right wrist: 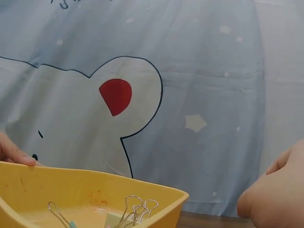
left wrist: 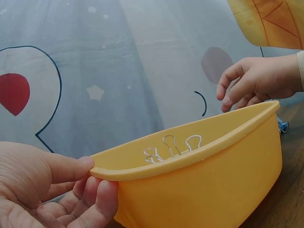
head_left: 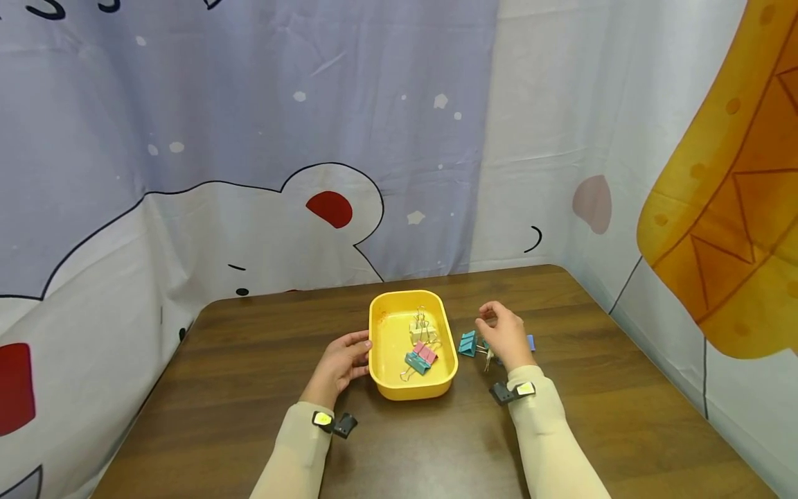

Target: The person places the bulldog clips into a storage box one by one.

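Note:
My left hand (head_left: 339,364) holds the left rim of a yellow plastic tub (head_left: 389,346). In the left wrist view, the thumb lies on the rim with fingers curled below it. Inside the tub lie a pale yellow binder clip (head_left: 420,335), a pink binder clip (head_left: 427,353) and a teal binder clip (head_left: 416,363), with wire handles standing up. To the tub's right, my right hand (head_left: 506,336) hovers over binder clips on the table, fingers loosely bent and nothing visible in them. A teal binder clip (head_left: 467,344) shows left of it; others are partly hidden beneath.
Wood-grain table (head_left: 249,388) under everything. A bit of blue (head_left: 531,342) peeks out right of the right hand. Behind the table hangs a printed curtain (head_left: 249,125), which also runs along the right side. Each wrist carries a small black camera (head_left: 345,425).

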`<state>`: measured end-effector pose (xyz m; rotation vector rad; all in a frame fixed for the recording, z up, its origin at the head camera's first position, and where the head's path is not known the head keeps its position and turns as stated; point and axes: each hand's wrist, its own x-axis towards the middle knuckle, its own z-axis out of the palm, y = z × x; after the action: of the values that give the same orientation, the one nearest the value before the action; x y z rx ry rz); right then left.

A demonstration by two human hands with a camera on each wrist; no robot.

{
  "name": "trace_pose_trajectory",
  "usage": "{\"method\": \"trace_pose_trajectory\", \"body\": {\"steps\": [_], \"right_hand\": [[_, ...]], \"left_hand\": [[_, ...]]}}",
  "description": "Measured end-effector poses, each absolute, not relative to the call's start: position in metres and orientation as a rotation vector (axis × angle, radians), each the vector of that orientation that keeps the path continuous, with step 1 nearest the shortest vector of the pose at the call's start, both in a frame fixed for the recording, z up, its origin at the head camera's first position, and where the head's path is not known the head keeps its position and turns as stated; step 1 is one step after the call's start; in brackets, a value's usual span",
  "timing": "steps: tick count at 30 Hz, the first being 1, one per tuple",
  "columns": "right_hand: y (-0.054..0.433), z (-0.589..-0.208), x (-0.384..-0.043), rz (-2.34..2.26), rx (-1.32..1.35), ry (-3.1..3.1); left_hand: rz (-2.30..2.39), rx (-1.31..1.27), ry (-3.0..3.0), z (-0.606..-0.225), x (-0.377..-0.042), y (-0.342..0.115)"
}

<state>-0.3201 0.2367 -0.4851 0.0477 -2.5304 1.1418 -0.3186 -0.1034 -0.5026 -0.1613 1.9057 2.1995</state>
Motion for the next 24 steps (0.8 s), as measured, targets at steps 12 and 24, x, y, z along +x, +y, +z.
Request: {"method": "trace_pose_trajectory", "body": {"steps": [12, 24], "right_hand": [[0.2375, -0.4846, -0.3195, 1.053, 0.073, -2.582], [0.2341, -0.4834, -0.3184, 1.065, 0.107, -2.615]], "left_hand": [[2.196, -0.157, 1.9, -0.5022, -0.3186, -0.1036], [2.196, -0.177, 1.894, -0.5019, -0.319, -0.1045]]}}
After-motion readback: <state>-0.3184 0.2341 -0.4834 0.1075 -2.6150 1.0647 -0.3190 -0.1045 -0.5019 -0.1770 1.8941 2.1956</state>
